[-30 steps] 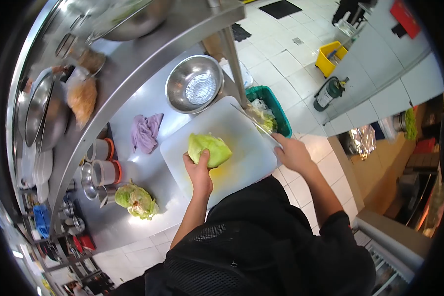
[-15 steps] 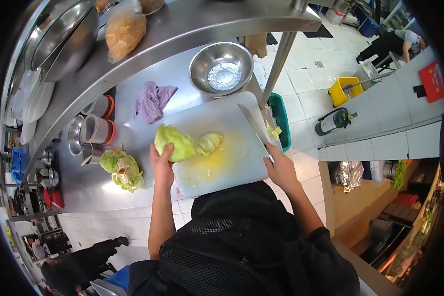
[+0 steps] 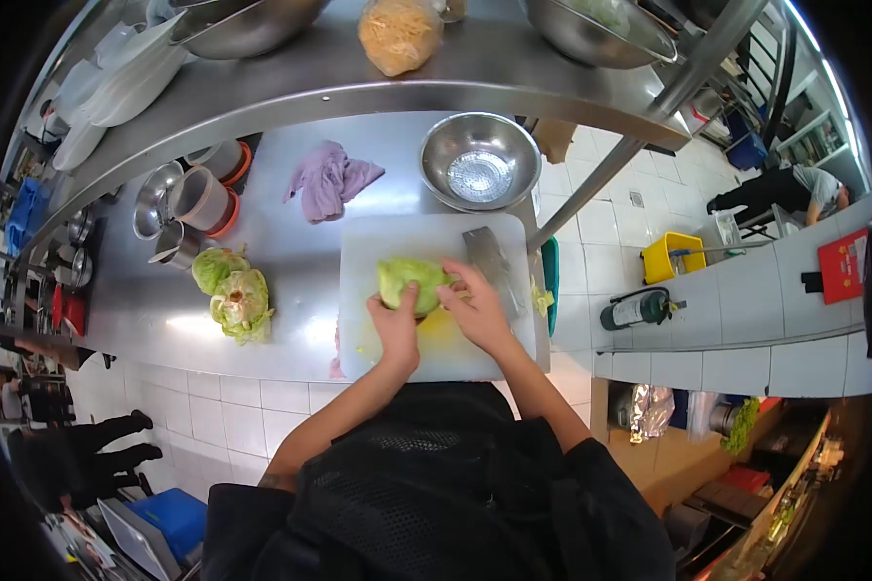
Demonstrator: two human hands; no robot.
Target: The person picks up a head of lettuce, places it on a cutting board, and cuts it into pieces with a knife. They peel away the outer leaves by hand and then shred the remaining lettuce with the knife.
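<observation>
Above the white cutting board point(image 3: 388, 230), a pale green piece of lettuce point(image 3: 397, 275) is held between both hands. My left hand point(image 3: 395, 331) grips it from the near left side, thumb across the front. The fingers of my right hand point(image 3: 479, 312) close on its right edge. A broad-bladed knife point(image 3: 491, 259) lies flat on the right part of the board, out of my hands; its handle is hard to make out. Yellow stain and small lettuce scraps show on the board. To the left, uncut-looking lettuce heads point(image 3: 240, 302) rest on the steel table.
Behind the board stands a steel bowl point(image 3: 436, 160), with a purple cloth point(image 3: 329, 182) to its left. Containers point(image 3: 202, 198) sit farther left. A steel shelf point(image 3: 378, 102) overhangs the table. A green bin point(image 3: 550, 266) is beside the table's right edge. Other people are farther off.
The knife has left my right hand and now lies on the board. My right hand has moved left onto the lettuce. The view has shifted.
</observation>
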